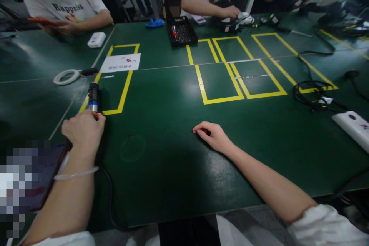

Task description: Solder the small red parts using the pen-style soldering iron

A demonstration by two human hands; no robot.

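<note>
My left hand (84,128) is closed around the rear of a black cylindrical tool (94,94) with silver and blue bands. The tool points away from me, over the left yellow-taped rectangle (124,93); its rear end is hidden in my grip. A black cord (110,190) runs beneath my left wrist toward the table's front edge. Near the middle of the green table (161,184), my right hand (215,136) rests with its fingers curled together and no object visible in them.
A tablet-like screen (49,177) lies beside my left forearm. Beyond are a paper sheet (121,63), a white cable coil (66,77) and a black tray (182,30). To the right are a black cable coil (313,94) and white device (353,128). People sit across the table.
</note>
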